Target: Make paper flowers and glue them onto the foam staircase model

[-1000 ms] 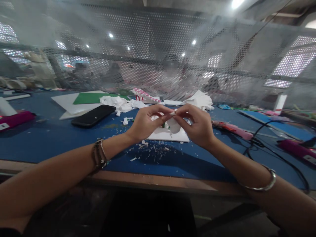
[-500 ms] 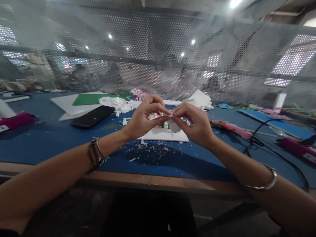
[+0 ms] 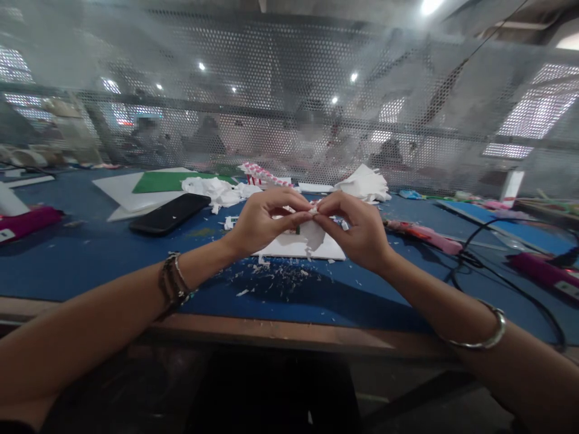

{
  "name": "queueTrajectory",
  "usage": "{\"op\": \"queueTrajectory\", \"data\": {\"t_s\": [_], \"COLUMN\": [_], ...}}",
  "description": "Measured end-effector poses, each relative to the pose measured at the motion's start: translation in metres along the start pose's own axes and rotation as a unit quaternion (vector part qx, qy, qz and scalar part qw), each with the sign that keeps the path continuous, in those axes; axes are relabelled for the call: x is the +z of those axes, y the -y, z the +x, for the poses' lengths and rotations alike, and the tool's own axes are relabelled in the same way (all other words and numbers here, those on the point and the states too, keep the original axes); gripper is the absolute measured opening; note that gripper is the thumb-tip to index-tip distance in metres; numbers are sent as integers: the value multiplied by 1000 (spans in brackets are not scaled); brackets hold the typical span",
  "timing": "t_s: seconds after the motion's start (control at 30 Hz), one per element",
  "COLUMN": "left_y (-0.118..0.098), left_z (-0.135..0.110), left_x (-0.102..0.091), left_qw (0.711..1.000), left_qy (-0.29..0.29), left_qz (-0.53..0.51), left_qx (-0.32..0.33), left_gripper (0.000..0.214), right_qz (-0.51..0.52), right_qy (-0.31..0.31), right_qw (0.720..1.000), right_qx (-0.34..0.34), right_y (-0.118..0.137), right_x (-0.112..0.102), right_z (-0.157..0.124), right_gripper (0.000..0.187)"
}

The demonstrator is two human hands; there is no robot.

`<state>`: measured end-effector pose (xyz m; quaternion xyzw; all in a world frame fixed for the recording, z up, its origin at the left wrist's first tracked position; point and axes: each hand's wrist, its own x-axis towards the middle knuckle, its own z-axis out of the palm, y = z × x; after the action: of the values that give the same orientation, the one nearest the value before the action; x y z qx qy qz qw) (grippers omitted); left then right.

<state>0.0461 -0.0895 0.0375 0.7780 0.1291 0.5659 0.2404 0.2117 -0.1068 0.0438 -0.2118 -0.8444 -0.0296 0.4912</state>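
Observation:
My left hand [image 3: 262, 220] and my right hand [image 3: 357, 229] meet fingertip to fingertip above the blue table [image 3: 90, 259]. Both pinch one small white paper piece [image 3: 315, 232], which hangs ragged below the fingers. Under the hands lies a white sheet [image 3: 296, 246] with small red and green bits on it. White scraps [image 3: 275, 277] are scattered on the table just in front of it. Dark bracelets circle my left wrist, a metal bangle my right forearm.
A black phone [image 3: 169, 213] lies left of my hands, with white and green sheets [image 3: 154, 181] and crumpled white paper [image 3: 217, 190] behind it. Folded white paper [image 3: 364, 182] sits at the back. A black cable [image 3: 497, 265] and pink tools [image 3: 425, 237] lie right. A perforated screen [image 3: 289, 108] backs the table.
My hands have dropped slightly toward the white sheet, still pinching the paper piece. More of the piece now hangs below my fingers.

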Motion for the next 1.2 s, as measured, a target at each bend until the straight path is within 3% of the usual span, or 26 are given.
{"op": "queueTrajectory", "data": {"t_s": [0.1, 0.23, 0.43, 0.63, 0.87, 1.2], "left_y": [-1, -1, 3, 3, 2, 6], "left_z": [1, 0, -1, 1, 2, 1], "left_x": [2, 5, 5, 1, 2, 1], "left_qw": [997, 985, 963, 957, 953, 959], "left_qy": [-29, -52, -34, -6, 15, -6], "left_qz": [-8, -2, -114, -120, -113, -103], "left_qx": [-74, -166, -242, -266, -279, -263], "left_gripper": [8, 13, 18, 16, 16, 19], "right_qz": [43, 51, -32, -5, -59, 58], "right_qy": [-12, 6, 33, 37, 45, 54], "right_qw": [998, 997, 999, 998, 997, 987], "right_qx": [50, 54, 19, 55, 28, 139], "right_y": [-1, -2, 1, -1, 2, 0], "right_x": [3, 3, -1, -4, -8, -1], "right_z": [-1, -2, 0, 1, 5, 1], "right_gripper": [4, 24, 3, 8, 8, 13]}}
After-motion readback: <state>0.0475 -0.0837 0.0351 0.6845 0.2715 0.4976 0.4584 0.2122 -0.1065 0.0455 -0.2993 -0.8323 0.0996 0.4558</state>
